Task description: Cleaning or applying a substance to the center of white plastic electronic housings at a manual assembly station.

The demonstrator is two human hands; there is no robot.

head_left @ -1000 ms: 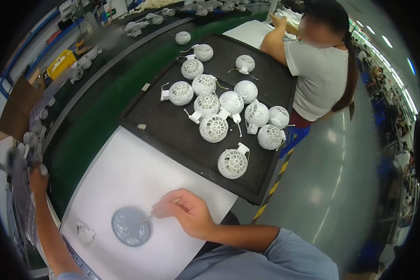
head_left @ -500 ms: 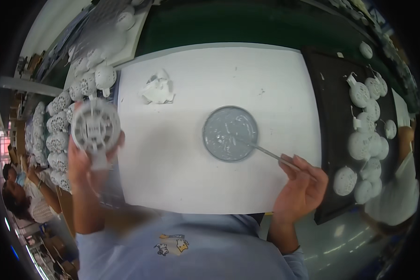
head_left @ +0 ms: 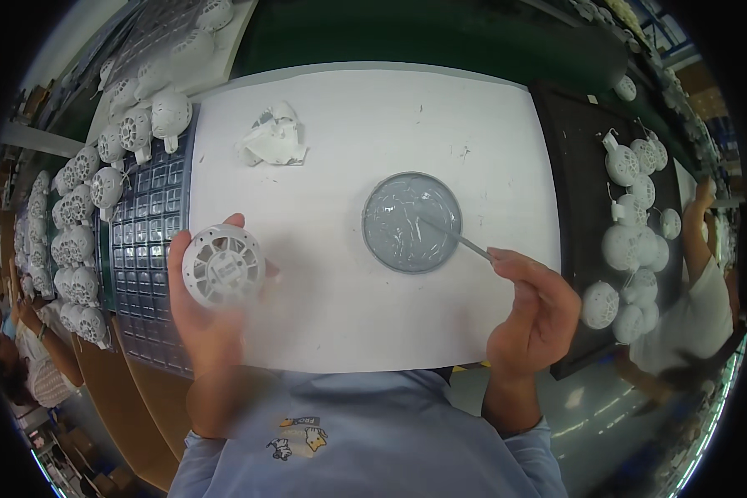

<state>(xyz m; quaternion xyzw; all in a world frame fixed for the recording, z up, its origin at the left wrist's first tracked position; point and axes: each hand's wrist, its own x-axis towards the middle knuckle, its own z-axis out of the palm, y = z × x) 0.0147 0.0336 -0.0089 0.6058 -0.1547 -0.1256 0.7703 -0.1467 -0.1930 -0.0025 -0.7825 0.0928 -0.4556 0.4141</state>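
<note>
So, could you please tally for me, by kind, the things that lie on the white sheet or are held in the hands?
white round vented plastic housing, in the left hand: 1
thin grey stick, in the right hand: 1
round shallow dish of grey paste: 1
crumpled white plastic piece: 1
Total: 4

Bright even overhead light, fisheye-bent edges, slight motion blur
</note>
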